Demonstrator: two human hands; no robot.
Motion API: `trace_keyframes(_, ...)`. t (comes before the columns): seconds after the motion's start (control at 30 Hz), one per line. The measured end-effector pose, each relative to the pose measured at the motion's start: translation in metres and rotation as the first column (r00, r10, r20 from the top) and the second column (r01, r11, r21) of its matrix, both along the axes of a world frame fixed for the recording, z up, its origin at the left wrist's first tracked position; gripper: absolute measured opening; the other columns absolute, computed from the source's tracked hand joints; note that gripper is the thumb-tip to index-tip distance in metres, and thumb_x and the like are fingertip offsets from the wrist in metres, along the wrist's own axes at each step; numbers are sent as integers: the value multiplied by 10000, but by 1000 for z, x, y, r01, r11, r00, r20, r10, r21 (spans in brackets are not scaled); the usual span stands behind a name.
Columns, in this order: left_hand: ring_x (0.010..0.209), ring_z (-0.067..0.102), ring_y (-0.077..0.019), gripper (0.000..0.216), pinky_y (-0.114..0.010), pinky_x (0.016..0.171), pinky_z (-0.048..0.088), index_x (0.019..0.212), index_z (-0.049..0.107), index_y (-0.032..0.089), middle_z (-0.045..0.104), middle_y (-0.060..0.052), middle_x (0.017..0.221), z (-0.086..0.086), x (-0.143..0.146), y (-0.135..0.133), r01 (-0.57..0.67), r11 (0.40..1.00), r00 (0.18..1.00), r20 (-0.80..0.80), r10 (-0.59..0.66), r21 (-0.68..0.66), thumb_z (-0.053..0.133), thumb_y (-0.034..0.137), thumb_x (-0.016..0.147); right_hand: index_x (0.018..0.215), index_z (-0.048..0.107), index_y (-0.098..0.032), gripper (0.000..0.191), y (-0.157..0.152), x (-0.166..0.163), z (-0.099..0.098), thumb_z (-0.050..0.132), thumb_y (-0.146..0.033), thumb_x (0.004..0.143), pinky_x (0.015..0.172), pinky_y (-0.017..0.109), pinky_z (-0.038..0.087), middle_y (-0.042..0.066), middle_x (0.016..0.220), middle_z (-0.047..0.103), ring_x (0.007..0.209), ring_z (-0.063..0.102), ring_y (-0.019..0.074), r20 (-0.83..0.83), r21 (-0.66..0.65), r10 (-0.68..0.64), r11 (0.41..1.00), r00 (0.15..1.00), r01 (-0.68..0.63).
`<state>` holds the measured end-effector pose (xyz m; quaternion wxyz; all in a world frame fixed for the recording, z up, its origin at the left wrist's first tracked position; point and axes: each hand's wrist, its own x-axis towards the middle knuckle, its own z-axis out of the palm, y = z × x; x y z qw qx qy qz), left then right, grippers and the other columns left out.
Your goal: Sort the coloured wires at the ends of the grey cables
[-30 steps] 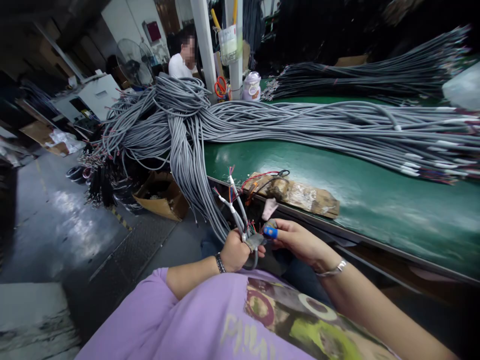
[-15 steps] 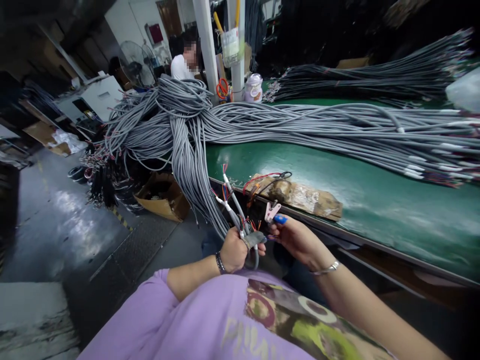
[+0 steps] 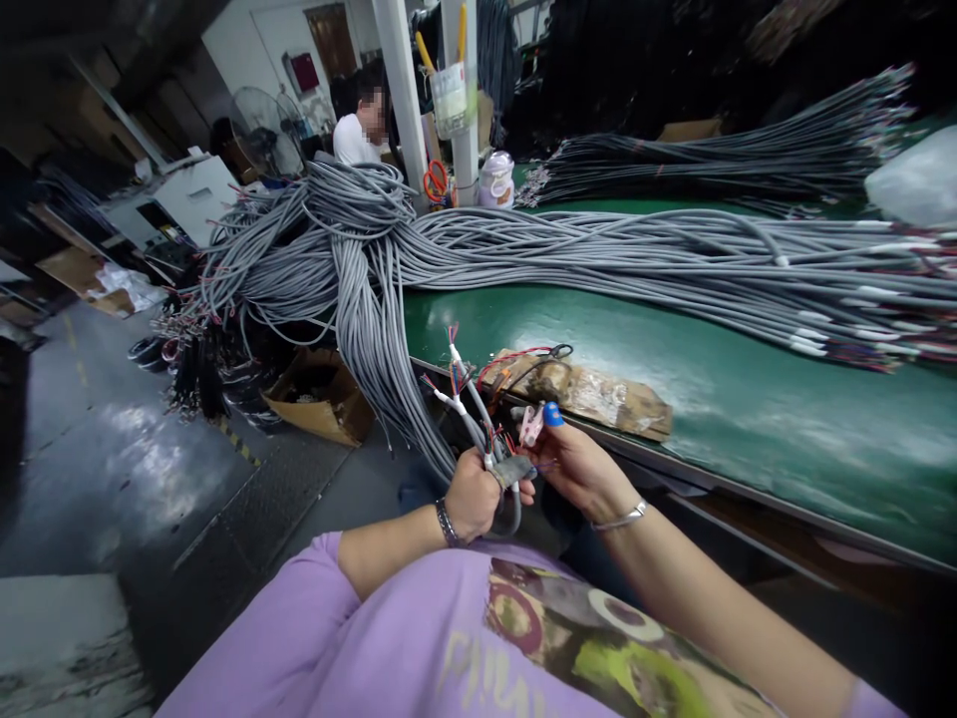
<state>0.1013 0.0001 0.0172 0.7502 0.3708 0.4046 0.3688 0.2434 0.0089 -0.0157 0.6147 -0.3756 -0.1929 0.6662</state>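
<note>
My left hand [image 3: 475, 494] is closed around the ends of several grey cables [image 3: 468, 424]. White sleeves and fanned-out coloured cores stick up above the fist, and a grey wrap covers the thumb. Close on its right, my right hand [image 3: 579, 464] has its fingers drawn together on thin coloured wires [image 3: 548, 465], partly hidden by the fingers. A blue cover sits on the right thumb, which is raised beside a pale pink clip [image 3: 530, 426] at the bench edge. Whether the thumb touches the clip, I cannot tell.
Behind the clip, a taped wooden block [image 3: 617, 399] with red and black leads lies on the green bench [image 3: 748, 419]. A long grey cable bundle [image 3: 598, 244] crosses the bench and hangs over its left edge. A cardboard box [image 3: 321, 399] stands on the floor. A person [image 3: 355, 138] is farther back.
My right hand has come closer to the left, its thumb now more upright beside the pink clip. The clip looks narrower. The view has shifted slightly; the left hand still grips the cables.
</note>
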Motion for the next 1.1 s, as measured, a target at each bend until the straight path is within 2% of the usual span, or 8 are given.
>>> trace_keyframes(0.2, 466, 570, -123, 478, -237, 439, 482, 717, 627, 103, 613, -28, 570, -5, 1, 0, 19, 1000, 1000, -6, -19, 17, 840, 483, 520, 792, 688, -209, 342, -2, -4, 3, 747, -538, 720, 627, 281, 491, -1, 698, 669, 627, 583, 137, -59, -19, 6, 1000, 998, -7)
trace_keyframes(0.4, 472, 573, -127, 486, -249, 452, 490, 739, 625, 109, 618, -25, 582, -3, -5, -4, 13, 999, 1000, -1, -13, 29, 839, 489, 526, 771, 684, -215, 466, -12, -1, 10, 644, -678, 728, 600, 281, 479, 26, 733, 662, 635, 573, 148, -106, -23, 109, 993, 988, -112)
trace_keyframes(0.53, 489, 595, -146, 481, -270, 490, 510, 731, 614, 118, 613, -21, 565, -6, -13, -6, -5, 999, 999, -42, 7, 42, 836, 496, 534, 863, 702, -203, 572, -31, 5, 3, 677, -729, 642, 640, 290, 488, 40, 795, 654, 659, 565, 147, -13, 24, 225, 974, 974, -224)
trace_keyframes(0.6, 510, 613, -157, 463, -273, 512, 517, 707, 602, 124, 607, -18, 552, -10, -15, -5, -25, 998, 998, -55, 28, 54, 829, 495, 550, 927, 695, -199, 563, -42, 4, -1, 762, -655, 604, 653, 298, 483, 37, 809, 652, 666, 559, 147, 101, 50, 242, 967, 965, -248)
trace_keyframes(0.7, 559, 640, -173, 435, -278, 549, 530, 710, 603, 127, 608, -18, 556, -19, -15, -3, -24, 996, 998, -49, 28, 86, 813, 488, 589, 879, 676, -195, 414, -55, -5, 0, 821, -495, 634, 649, 286, 458, 18, 735, 644, 668, 560, 147, 339, 85, 145, 979, 930, -184)
trace_keyframes(0.8, 570, 644, -176, 429, -281, 558, 534, 726, 603, 131, 604, -12, 549, -22, -15, -2, 0, 993, 999, -53, 6, 114, 801, 493, 609, 762, 655, -205, 310, -59, -14, 7, 814, -449, 657, 656, 297, 454, 7, 695, 640, 648, 554, 149, 446, 112, 16, 991, 895, -73)
trace_keyframes(1.03, 576, 653, -193, 483, -302, 573, 534, 703, 616, 123, 625, -35, 572, -11, -21, -8, 254, 964, 960, -143, -241, 82, 851, 497, 508, 665, 619, -199, 297, -41, -12, 15, 803, -432, 668, 506, 265, 378, -17, 570, 554, 509, 449, 112, 343, 78, 3, 996, 939, -32)
trace_keyframes(1.1, 575, 655, -196, 494, -300, 566, 531, 697, 615, 124, 623, -35, 565, -11, -23, -8, 265, 962, 956, -149, -253, 66, 865, 489, 479, 632, 603, -192, 321, -37, -8, 14, 827, -422, 638, 494, 251, 361, -33, 540, 513, 497, 414, 96, 315, 63, -21, 998, 949, 2)
